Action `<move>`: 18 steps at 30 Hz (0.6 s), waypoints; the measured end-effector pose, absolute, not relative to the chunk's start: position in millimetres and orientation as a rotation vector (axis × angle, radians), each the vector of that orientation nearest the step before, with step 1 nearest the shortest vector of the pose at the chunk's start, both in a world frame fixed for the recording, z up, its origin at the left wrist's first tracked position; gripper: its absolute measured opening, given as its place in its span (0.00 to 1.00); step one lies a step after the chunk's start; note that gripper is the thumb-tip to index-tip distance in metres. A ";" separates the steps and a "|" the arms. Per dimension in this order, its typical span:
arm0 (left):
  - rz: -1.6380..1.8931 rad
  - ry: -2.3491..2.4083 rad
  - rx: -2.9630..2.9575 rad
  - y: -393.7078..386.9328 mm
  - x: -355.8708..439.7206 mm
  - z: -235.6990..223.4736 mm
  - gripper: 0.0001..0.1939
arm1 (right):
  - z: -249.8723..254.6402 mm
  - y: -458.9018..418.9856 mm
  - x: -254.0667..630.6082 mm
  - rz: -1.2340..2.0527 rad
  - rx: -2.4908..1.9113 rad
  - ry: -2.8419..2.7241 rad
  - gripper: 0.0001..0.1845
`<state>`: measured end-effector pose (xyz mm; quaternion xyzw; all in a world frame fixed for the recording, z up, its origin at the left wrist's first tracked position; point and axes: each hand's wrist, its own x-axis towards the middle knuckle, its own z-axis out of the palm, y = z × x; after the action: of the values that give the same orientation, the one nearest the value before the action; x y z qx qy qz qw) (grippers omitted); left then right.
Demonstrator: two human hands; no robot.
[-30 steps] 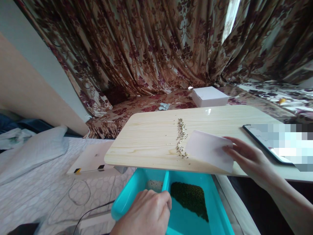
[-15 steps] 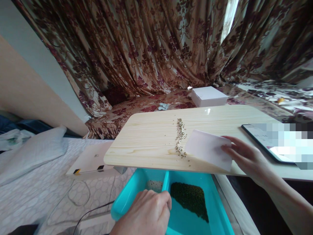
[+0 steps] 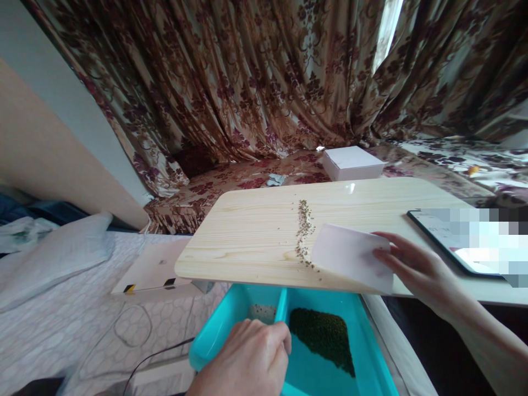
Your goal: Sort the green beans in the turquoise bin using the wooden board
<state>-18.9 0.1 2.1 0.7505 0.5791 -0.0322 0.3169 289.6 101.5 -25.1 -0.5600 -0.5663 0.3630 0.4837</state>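
My right hand (image 3: 416, 264) pinches a white sheet of paper or card (image 3: 350, 256) by its right end, low over the wooden tabletop (image 3: 239, 236). The sheet's left edge lies beside a narrow line of small brown-green grains (image 3: 304, 225). Below the table's front edge is a turquoise divided bin (image 3: 371, 341). My left hand (image 3: 247, 355) is closed at its middle divider, the fingertips partly hidden. A dark green heap of small grains (image 3: 324, 335) fills part of the right compartment; pale grains with dark specks (image 3: 263, 312) lie in the left one.
A tablet (image 3: 445, 242), partly blurred out, lies on the table at right. Behind the table stands a white box (image 3: 352, 162) before patterned curtains (image 3: 247, 82). At left, a flat white box (image 3: 157, 267), cables (image 3: 160, 349) and a pillow (image 3: 61, 253) lie on a quilted bed.
The white sheet has shifted slightly toward the table's front edge with my right hand. My left hand has barely moved, and the line of grains looks nearly the same.
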 end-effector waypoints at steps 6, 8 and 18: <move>-0.075 1.519 1.965 0.5 -18.6 1.3 0.19 | -30.0 97.2 298.7 0.934 -1.332 -1.397 0.31; -0.065 1.517 1.969 0.6 -18.8 0.8 0.19 | -31.4 97.4 301.7 0.939 -1.333 -1.400 0.32; -0.086 1.518 1.985 1.1 -18.6 1.1 0.19 | -17.5 101.1 285.7 0.857 -1.327 -1.388 0.23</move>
<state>-18.6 1.1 1.1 0.7535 0.5763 -0.0328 0.3148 285.7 101.1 -17.5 -0.5477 -0.5731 0.3539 0.4963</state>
